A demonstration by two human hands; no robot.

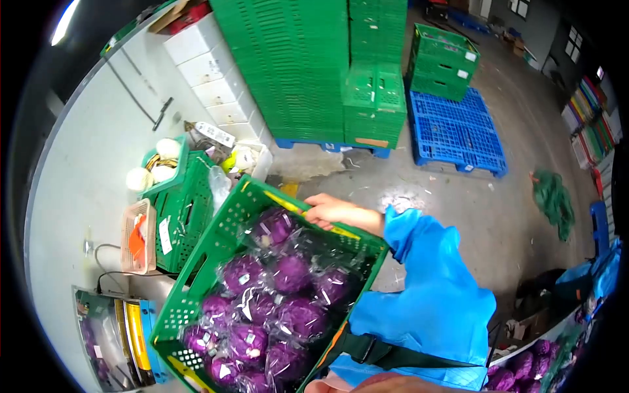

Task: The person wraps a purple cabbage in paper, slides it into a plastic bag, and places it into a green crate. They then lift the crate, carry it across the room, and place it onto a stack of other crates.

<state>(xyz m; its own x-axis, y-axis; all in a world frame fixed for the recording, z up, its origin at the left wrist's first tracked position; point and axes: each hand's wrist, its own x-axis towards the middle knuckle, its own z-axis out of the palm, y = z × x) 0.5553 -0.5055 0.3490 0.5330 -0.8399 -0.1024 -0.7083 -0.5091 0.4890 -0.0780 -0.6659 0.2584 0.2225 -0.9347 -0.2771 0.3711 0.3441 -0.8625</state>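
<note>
My right hand [327,211] is closed over the yellow-marked handle at the far end of a green plastic crate [219,229]. Its sleeve is bright blue. Inside the crate lie several purple cabbages [291,272], each wrapped in clear film, some with small white stickers. They fill the near and middle part, and black lining shows along the right side. The crate sits at a slant in front of my body. My left hand cannot be made out; the crate's near end is cut off by the bottom edge.
Tall green crate stacks [282,72] stand ahead, beside white boxes [213,72]. A blue pallet [452,128] bears more crates. At left are a green crate [180,216], a pink basket [139,239] and a yellow-roller machine [137,334]. Loose purple cabbages [521,370] lie lower right; green netting [553,200] lies on the floor.
</note>
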